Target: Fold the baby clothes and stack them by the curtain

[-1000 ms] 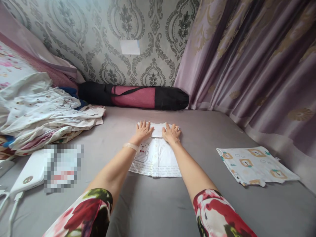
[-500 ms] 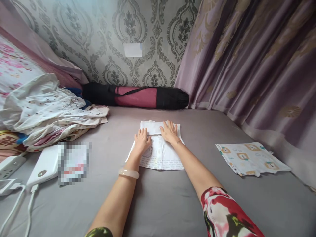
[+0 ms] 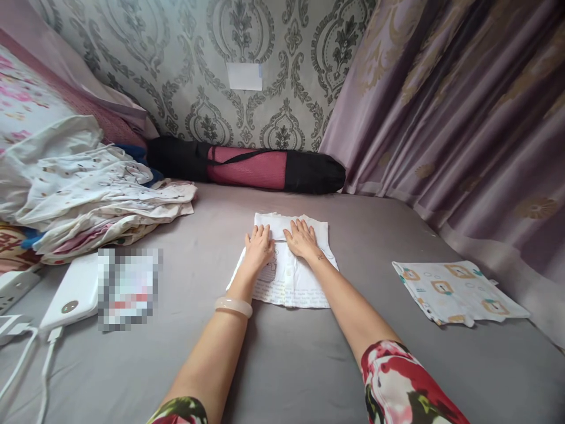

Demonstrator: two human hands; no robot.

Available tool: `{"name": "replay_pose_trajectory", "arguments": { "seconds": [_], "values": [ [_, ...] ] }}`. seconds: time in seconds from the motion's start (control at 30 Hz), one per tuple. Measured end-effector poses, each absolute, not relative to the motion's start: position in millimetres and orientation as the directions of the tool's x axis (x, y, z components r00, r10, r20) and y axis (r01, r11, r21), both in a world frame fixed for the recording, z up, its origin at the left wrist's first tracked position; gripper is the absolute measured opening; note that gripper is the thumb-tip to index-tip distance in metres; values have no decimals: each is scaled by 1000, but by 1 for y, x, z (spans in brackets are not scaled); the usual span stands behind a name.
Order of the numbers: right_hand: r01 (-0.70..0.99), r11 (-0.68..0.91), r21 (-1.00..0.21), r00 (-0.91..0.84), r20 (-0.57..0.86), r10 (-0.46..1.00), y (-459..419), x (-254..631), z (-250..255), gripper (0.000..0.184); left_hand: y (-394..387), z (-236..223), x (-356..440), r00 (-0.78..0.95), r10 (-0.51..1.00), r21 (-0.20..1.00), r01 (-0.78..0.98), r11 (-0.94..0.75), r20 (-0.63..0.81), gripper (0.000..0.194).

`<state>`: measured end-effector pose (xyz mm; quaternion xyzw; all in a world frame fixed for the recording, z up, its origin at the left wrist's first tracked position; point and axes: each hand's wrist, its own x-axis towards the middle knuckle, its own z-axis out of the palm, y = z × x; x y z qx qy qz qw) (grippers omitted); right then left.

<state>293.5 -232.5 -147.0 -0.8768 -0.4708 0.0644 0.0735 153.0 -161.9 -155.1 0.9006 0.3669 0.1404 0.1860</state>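
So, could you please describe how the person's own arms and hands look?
The sleeves are floral, in red, white, green and black. A pale, rounded bangle circles the left arm near the wrist. The left hand and right hand are ungloved.

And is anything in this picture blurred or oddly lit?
Head view, left: a pixelated patch hides whatever lies beside the white device; head view, centre: soft shading on the gray sheet below the white garment; head view, right: pale sheen along folds of the purple curtain.
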Motion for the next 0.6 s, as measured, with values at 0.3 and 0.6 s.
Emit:
{"name": "replay_pose_trajectory", "arguments": {
  "seconds": [0.3,0.6],
  "values": [
    [857,-462,-230,482,38,875,-211,270,-148,59,-158,-160,157,681,698,465,556,-689,220,47],
    [844,-475,-247,491,4,871,-201,266,-142,60,-147,-148,158,280,878,839,287,-462,387,30]
  ]
}}
